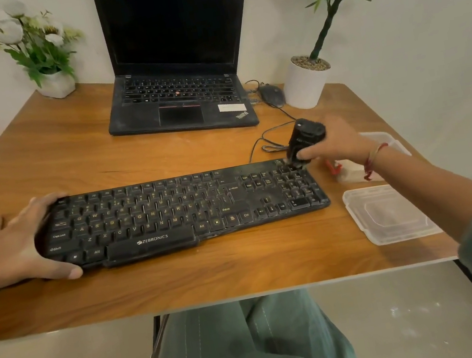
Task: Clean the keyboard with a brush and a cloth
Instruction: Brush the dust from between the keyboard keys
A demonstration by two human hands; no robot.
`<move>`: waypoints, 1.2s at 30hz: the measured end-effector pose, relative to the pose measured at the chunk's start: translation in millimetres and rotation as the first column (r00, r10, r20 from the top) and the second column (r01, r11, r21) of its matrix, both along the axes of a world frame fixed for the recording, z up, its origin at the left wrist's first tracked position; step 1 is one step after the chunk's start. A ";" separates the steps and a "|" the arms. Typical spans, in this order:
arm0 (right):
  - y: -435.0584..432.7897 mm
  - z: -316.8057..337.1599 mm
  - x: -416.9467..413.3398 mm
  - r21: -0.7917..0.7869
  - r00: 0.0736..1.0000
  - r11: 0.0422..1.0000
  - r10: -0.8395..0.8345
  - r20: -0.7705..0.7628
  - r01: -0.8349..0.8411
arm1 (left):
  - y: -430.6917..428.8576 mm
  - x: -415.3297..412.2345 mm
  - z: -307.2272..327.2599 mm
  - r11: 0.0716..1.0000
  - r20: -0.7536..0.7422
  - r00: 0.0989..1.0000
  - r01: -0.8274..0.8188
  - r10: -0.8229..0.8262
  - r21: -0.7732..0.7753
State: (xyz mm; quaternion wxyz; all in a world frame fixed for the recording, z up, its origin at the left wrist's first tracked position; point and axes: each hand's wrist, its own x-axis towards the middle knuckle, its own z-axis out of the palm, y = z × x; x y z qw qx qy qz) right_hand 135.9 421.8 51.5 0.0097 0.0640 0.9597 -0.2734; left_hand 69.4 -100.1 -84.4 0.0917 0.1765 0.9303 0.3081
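A dusty black keyboard (pixel 177 212) lies across the wooden table (pixel 182 278). My left hand (pixel 18 246) grips its left end, thumb on the front edge and fingers over the back corner. My right hand (pixel 338 143) holds a stubby black brush (pixel 304 139) upright, its bristles pressed on the keys at the keyboard's far right corner. No cloth shows in view.
An open black laptop (pixel 179 72) stands behind the keyboard, with a mouse (pixel 272 94) and loose cable beside it. A white potted plant (pixel 307 82) and a flower pot (pixel 56 84) flank it. A clear plastic lid (pixel 390 215) and a clear container (pixel 391 143) sit at the right edge.
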 end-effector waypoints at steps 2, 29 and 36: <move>-2.3 -1.5 3.2 -0.002 1.000 1.000 -0.005 0.001 0.005 | -4.5 -3.0 -5.5 0.999 -0.022 1.000 0.000 -0.001 -0.042; -2.6 -6.9 12.6 -0.073 0.998 0.996 -0.037 0.052 0.041 | -2.8 -7.6 -10.3 0.999 0.000 1.000 0.022 -0.022 0.047; -17.2 -11.5 31.6 -0.057 0.991 0.996 0.071 0.111 -0.065 | 1.2 -2.5 -5.2 0.998 0.005 1.000 -0.003 0.002 0.055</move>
